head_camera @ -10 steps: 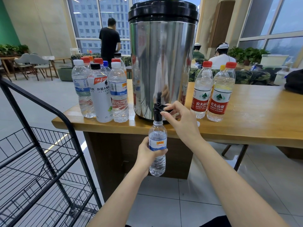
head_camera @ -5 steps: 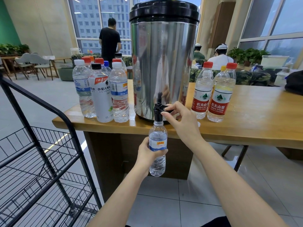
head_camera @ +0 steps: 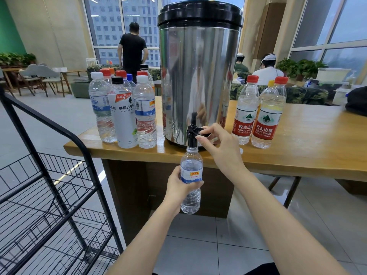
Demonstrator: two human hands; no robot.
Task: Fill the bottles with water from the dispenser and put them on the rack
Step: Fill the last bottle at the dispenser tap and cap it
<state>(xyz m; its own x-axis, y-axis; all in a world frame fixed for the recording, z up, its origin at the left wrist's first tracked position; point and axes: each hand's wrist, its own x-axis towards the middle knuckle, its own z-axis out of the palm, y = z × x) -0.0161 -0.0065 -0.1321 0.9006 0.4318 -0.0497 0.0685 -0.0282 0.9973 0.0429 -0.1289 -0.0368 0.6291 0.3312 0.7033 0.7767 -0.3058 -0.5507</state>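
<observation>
A tall steel dispenser (head_camera: 198, 76) with a black lid stands on the wooden table (head_camera: 297, 151). My left hand (head_camera: 178, 189) grips a small clear bottle (head_camera: 191, 167) with a blue and white label, its open mouth right under the black tap (head_camera: 192, 135). My right hand (head_camera: 220, 143) pinches the tap's lever. Several capped bottles (head_camera: 123, 110) stand in a cluster left of the dispenser. To its right stand two red-labelled bottles (head_camera: 264, 116), with a yellow-capped one partly hidden behind them. The black wire rack (head_camera: 49, 195) stands at the lower left.
A small white cap (head_camera: 240, 150) lies on the table behind my right wrist. A dark bag (head_camera: 357, 102) sits at the table's far right. A person in black stands by the windows and two people sit behind the table.
</observation>
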